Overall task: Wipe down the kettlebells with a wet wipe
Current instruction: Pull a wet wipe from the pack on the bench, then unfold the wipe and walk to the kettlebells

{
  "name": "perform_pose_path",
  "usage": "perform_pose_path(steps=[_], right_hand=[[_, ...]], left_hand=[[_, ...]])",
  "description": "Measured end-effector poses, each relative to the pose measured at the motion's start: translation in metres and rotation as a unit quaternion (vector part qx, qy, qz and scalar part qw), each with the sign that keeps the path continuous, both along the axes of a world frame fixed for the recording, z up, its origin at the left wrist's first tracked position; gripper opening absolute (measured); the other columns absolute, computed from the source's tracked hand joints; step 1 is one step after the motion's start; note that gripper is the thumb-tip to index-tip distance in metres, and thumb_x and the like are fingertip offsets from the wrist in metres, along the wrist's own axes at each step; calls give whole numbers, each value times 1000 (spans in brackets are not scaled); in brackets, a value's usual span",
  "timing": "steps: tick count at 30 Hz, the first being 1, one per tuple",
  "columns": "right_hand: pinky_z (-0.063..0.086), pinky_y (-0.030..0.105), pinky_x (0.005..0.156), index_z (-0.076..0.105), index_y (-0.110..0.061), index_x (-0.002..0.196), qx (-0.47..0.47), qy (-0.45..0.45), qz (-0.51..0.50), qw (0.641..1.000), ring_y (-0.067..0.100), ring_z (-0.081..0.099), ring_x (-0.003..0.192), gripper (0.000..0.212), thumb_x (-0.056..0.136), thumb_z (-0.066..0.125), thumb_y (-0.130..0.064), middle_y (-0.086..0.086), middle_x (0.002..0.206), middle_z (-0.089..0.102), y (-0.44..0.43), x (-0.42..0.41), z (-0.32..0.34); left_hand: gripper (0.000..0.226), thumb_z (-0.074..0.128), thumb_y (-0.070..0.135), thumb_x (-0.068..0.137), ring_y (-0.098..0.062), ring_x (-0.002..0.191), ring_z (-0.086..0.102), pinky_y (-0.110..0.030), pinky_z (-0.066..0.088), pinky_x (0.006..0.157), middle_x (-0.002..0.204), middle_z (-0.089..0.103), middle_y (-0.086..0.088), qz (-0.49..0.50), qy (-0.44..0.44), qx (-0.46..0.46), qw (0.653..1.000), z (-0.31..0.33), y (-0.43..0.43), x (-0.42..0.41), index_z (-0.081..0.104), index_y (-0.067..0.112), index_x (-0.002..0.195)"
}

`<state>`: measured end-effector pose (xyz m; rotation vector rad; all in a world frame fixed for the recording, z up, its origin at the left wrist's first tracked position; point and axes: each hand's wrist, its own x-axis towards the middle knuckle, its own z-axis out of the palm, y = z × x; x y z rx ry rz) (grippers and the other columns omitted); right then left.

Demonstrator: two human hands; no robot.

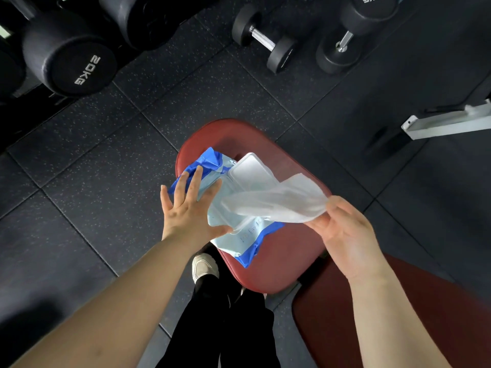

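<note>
On the red bench pad [265,272], we press our left hand [188,208], fingers flat, on the wipe pack [239,236] to anchor it while our right hand [345,229] pinches the wet wipe [279,203], its tail at the pack's opening; no kettlebells show.

The bare left forearm stretches from 7 o'clock toward 1 o'clock. The left hand [191,208] lies palm down on the wipe pack [232,241], fingers straight and spread. The bare right forearm stretches from 5 o'clock toward 11 o'clock. The right hand [345,235], at 3 o'clock of the left, pinches the wet wipe [279,203] between thumb and curled fingers.
</note>
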<state>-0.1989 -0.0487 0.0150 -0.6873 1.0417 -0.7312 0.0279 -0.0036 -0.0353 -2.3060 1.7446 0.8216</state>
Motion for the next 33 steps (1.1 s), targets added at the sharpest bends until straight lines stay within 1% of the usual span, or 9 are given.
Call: perform_pose_path(steps=[3,6,12,15,17,20,23,27,33], right_hand=[[54,21,68,65,-19,65,-28,14,-80,996,13,68,77,34,45,80,-42,-2,75,73,-1,-8,15],[47,16,56,56,-20,64,-63,65,-178,980,7,58,60,12,74,62,-20,-11,59,62,-11,-23,37],[34,20,53,46,-24,60,-27,214,-64,974,6,40,57,33,91,42,-12,-4,60,44,-12,-16,49],[28,30,60,48,-29,56,-24,206,-22,978,19,35,70,25,80,50,-23,7,74,37,-7,-6,69],[30,29,62,48,-28,55,-37,183,-2,982,21,36,73,20,75,50,-27,8,77,38,-5,2,86],[33,23,57,48,-26,55,-61,174,37,982,19,38,67,25,79,52,-21,9,70,39,1,16,111],[37,14,46,47,-21,60,-64,153,68,984,6,46,54,29,88,47,-15,-7,55,48,7,33,137],[37,8,47,47,-24,61,-134,190,157,960,-4,45,51,30,90,43,-19,-18,54,50,29,63,169],[45,17,54,60,-23,83,-153,179,293,927,4,58,75,23,90,41,-33,-1,92,58,76,113,192]], left_hand=[[93,60,61,68,-23,140,-17,-52,-14,111,154,-14,1,-1,-10,0,1000,0,1,-1,6,39,140],[93,59,63,68,-24,140,-17,-53,-13,111,154,-14,0,-1,-15,2,1000,0,0,-3,5,38,140],[84,55,56,76,-24,142,-10,-52,-14,110,154,-9,-4,-5,-3,16,1000,19,-1,-3,7,34,141],[68,57,36,82,-23,136,26,-42,11,115,153,9,-1,93,142,-58,984,52,-5,-8,21,27,139],[61,59,26,83,-16,127,39,-31,29,107,145,26,5,179,285,-121,934,84,-8,-17,29,24,136],[51,58,24,84,-4,120,39,-14,26,96,125,43,11,213,433,-87,871,131,-3,-30,37,30,131],[40,58,24,84,-7,124,43,-20,30,101,130,48,7,191,531,-31,825,160,17,-33,44,34,119],[46,66,46,62,-6,115,50,-23,40,98,120,58,8,218,534,-61,815,190,62,-21,57,32,106],[7,62,20,82,-12,78,55,-21,44,74,82,61,2,336,442,-238,797,223,146,9,59,20,75]])
